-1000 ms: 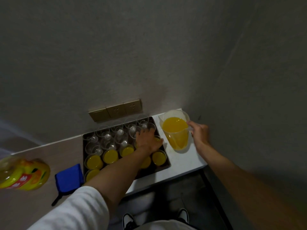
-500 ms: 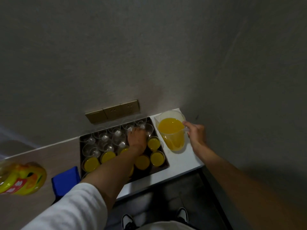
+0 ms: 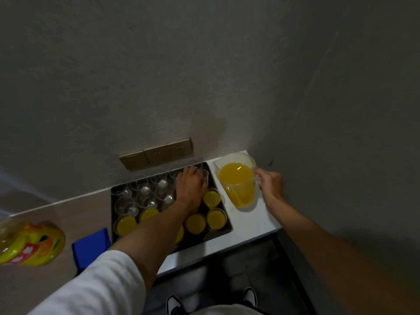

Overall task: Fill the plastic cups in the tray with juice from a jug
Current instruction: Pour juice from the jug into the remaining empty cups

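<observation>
Tray (image 3: 228,228) sits on the counter (image 3: 254,223) against the wall; near rows of cups hold juice (image 3: 215,218), far rows are empty (image 3: 145,189). Jug (image 3: 237,180) stands upright just right of the tray, well filled. Right hand (image 3: 269,184) — grip wrapped on the jug handle, probably ready to lift and pour. Left hand (image 3: 191,186) reaches to a clear cup (image 3: 203,173) at the far right corner, likely steadying it. Whether its fingers close round the cup — cannot tell. Forearm hides several cups; juice bottle (image 3: 29,245) cut off at left.
</observation>
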`<action>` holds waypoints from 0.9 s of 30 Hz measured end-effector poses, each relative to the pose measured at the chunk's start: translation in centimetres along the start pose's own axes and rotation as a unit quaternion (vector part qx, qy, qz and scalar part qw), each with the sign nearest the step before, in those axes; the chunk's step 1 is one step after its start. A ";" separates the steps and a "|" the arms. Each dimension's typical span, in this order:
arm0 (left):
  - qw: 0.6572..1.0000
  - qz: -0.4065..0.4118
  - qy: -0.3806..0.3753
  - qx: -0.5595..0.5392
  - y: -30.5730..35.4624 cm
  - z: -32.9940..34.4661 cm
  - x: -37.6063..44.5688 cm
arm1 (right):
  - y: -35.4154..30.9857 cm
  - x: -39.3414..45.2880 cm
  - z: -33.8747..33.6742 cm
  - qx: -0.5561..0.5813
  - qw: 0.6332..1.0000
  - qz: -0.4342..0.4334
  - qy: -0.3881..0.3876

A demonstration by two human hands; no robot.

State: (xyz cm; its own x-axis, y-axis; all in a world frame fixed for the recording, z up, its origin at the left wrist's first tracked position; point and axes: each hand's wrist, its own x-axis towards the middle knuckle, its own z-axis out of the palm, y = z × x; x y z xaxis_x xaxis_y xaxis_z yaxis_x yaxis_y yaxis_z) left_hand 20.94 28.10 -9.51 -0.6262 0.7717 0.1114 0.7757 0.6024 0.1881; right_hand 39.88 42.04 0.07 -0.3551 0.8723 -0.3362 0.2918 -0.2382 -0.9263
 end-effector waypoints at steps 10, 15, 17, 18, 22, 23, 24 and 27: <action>0.991 -0.020 0.074 -0.111 0.0 -1.8 -0.1 | -1.1 -1.0 0.0 0.000 1.000 -0.013 -0.014; 0.984 -0.047 0.075 -0.152 0.0 -2.6 -0.6 | -1.7 -1.7 0.1 0.004 0.999 -0.029 -0.013; 0.982 -0.053 0.074 -0.167 -0.2 -2.7 -0.7 | -1.8 -1.8 0.2 0.003 0.999 -0.033 -0.014; 0.981 -0.057 0.077 -0.168 -0.4 -2.8 -0.8 | -1.9 -1.9 0.2 0.000 0.999 -0.035 -0.015; 0.980 -0.040 0.131 -0.146 -0.9 -4.0 -1.4 | -2.0 -2.2 0.5 -0.009 0.999 -0.048 -0.013; 0.978 -0.024 0.141 -0.154 -1.0 -4.4 -1.7 | -2.0 -2.3 0.6 -0.010 0.999 -0.051 -0.013; 0.978 -0.012 0.142 -0.152 -1.2 -4.6 -1.9 | -2.1 -2.5 0.7 -0.009 0.998 -0.053 -0.015; 0.987 -0.042 0.115 -0.106 -1.8 -4.6 -2.1 | -2.2 -3.0 0.9 0.003 0.998 -0.055 -0.026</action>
State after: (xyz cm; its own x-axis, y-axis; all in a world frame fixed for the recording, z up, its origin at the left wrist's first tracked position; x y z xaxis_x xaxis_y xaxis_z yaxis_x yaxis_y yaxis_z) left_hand 20.49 24.43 -5.57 -0.7083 0.6387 0.3008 0.7012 0.5872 0.4043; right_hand 39.52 39.62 2.97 -0.4300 0.8705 -0.2396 0.2430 -0.1440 -0.9593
